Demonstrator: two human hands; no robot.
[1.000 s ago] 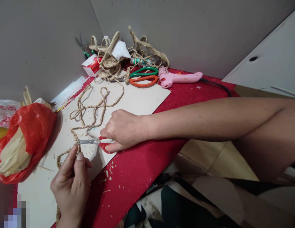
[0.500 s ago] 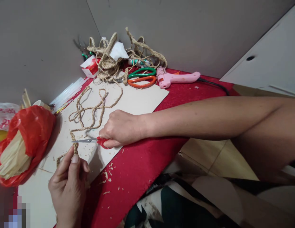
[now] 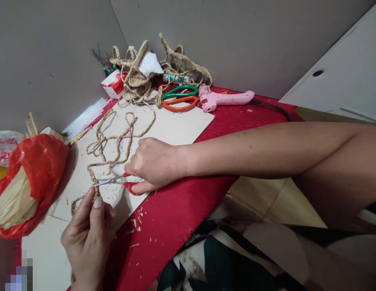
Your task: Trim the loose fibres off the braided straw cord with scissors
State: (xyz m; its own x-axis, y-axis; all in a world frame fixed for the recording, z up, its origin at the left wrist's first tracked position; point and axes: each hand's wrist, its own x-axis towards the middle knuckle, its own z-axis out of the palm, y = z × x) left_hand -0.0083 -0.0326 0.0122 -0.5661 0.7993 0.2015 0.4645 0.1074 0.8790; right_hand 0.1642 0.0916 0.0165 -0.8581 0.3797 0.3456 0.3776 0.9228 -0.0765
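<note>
Between thumb and fingers, my left hand (image 3: pixel 87 234) pinches a braided straw cord (image 3: pixel 118 147). My right hand (image 3: pixel 153 165) grips a small pair of red-handled scissors (image 3: pixel 113 180). Their blades are parted and lie at the cord just above my left fingertips. From there the cord runs up in loose loops over a pale board (image 3: pixel 178 127) and on to a tangled heap of braid (image 3: pixel 136 81) at the back. The lower part of the cord passes behind my left hand.
Behind the board lie scissors with green and orange handles (image 3: pixel 179 104) and a pink glue gun (image 3: pixel 227 99) with a black cable. At left, a red plastic bag (image 3: pixel 50 161) holds pale dry husks. Clear glue sticks (image 3: pixel 87 117) lie by the wall. Scraps dot the red cloth (image 3: pixel 163 226).
The scissors have opened: their blades, close together before, are now spread at the cord. Both hands keep about the same place, with the left still pinching the cord.
</note>
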